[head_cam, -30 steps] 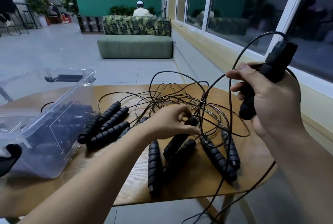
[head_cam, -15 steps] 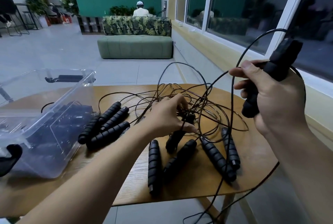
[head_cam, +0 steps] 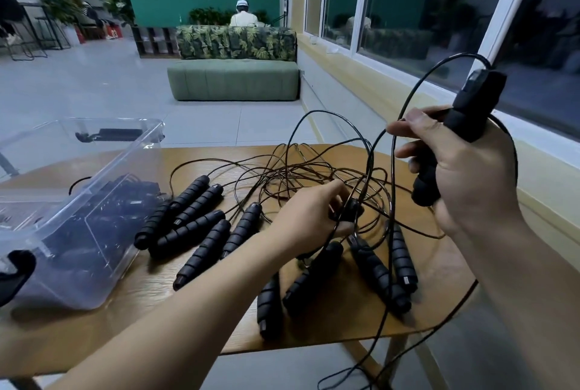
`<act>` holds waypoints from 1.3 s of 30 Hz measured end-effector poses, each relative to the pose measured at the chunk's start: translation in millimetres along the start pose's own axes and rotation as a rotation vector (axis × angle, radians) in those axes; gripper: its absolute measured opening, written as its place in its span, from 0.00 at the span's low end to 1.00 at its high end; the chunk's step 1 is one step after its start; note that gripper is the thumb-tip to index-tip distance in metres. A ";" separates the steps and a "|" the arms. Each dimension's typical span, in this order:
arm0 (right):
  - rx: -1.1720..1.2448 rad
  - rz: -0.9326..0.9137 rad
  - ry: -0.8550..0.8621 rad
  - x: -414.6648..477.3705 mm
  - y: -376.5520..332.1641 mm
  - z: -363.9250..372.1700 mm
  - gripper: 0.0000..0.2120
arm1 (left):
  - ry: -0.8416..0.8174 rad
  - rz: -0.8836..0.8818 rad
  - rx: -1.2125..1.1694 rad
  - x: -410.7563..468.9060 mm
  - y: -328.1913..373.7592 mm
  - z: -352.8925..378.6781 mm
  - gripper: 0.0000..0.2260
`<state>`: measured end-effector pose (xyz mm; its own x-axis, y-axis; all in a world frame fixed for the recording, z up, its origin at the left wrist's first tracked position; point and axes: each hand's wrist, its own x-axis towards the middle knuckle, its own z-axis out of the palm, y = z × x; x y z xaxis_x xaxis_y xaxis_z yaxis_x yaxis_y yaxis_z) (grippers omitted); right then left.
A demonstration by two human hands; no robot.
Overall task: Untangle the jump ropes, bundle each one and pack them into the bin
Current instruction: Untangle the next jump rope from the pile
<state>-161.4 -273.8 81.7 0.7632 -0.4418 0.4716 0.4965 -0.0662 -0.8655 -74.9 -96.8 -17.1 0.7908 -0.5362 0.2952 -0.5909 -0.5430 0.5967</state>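
Note:
Several black jump rope handles (head_cam: 201,226) lie on the wooden table (head_cam: 329,327), their thin black cords (head_cam: 301,169) knotted in a tangle at the table's middle. My right hand (head_cam: 464,176) grips one black handle (head_cam: 464,119) upright above the table's right side, its cord looping up and down into the tangle. My left hand (head_cam: 310,217) reaches into the tangle and pinches the top end of another handle (head_cam: 350,212). A clear plastic bin (head_cam: 103,176) at the left holds dark bundled ropes.
More handles (head_cam: 376,273) lie near the table's front right edge, and cord hangs off that edge toward the floor. A green sofa (head_cam: 233,78) stands far behind the table, with a person seated beyond it. Windows run along the right wall.
My left hand has pushed deeper into the tangle and now pinches a handle's end. My right hand has kept its handle raised, drifting slightly. The cord loops have shifted.

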 end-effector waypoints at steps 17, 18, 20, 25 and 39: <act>0.004 0.008 0.013 1.8 -4.0 -2.9 0.05 | -0.441 -0.158 -0.693 -5.9 11.1 -14.7 0.12; 0.003 0.010 0.014 1.5 -4.1 -2.4 0.05 | -0.436 -0.152 -0.650 -7.6 14.8 -15.9 0.12; 0.005 0.015 0.016 1.3 -4.0 -2.3 0.05 | -0.358 -0.141 -0.499 -7.3 18.5 -15.9 0.10; 0.011 0.020 0.021 0.8 -6.1 -2.1 0.04 | 0.033 -0.058 0.031 4.5 14.8 -15.9 0.19; 0.001 0.029 -0.013 -4.4 -3.4 4.3 0.04 | 0.309 0.201 0.389 8.5 -4.9 -3.8 0.20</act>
<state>-164.7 -267.9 83.3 0.7823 -0.4320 0.4487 0.4750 -0.0523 -0.8784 -64.7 -96.3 -14.6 0.6314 -0.4708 0.6162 -0.7046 -0.6802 0.2022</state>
